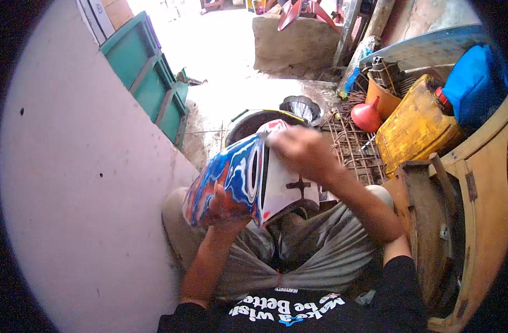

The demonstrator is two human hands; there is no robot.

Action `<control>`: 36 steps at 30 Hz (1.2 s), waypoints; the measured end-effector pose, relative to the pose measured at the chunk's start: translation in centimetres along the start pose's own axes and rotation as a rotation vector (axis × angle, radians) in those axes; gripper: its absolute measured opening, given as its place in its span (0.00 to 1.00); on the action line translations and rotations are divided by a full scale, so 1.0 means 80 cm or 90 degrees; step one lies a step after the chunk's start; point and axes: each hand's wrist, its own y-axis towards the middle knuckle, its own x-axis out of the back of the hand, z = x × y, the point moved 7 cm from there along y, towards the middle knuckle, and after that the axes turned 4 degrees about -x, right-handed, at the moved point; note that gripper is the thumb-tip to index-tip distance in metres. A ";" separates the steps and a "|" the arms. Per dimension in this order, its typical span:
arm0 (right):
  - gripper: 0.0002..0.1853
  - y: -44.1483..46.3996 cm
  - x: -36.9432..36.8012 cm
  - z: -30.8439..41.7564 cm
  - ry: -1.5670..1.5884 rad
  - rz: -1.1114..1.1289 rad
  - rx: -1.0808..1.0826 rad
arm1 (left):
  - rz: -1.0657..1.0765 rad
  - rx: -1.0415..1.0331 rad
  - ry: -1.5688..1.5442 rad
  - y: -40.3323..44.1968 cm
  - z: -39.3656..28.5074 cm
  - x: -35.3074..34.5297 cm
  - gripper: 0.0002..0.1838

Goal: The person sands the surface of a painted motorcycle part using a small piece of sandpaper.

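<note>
A curved panel [237, 166] with swirled blue, red and white colours rests over my lap, its white side marked with a dark cross. My left hand [227, 208] grips the panel's lower part, thumb raised on the coloured face. At the upper edge of the panel is my right hand [302, 152], blurred, with fingers bent together over the white side; whatever is between them cannot be made out. Beyond the panel stands a dark round tub [254, 123], partly hidden by it.
A pale wall [87, 166] rises close on the left, with a green door [134, 66] beyond. On the right are a yellow jerrycan [417, 125], a red funnel [366, 115], a metal grid [354, 147] and a wooden frame [487, 211]. A black bowl [302, 108] lies beyond the tub.
</note>
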 end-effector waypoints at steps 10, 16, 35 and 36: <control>0.09 -0.001 0.000 -0.016 0.045 0.032 -0.021 | 0.093 -0.020 -0.132 -0.002 -0.001 -0.010 0.51; 0.08 -0.019 -0.003 0.082 0.110 -0.028 0.134 | -0.027 0.006 -0.051 -0.007 0.005 0.020 0.56; 0.09 -0.029 0.009 0.128 0.149 -0.074 0.246 | -0.034 -0.041 -0.041 0.002 0.019 0.049 0.57; 0.08 -0.033 -0.002 0.103 0.142 -0.049 0.226 | -0.025 -0.021 -0.034 0.002 0.013 0.035 0.58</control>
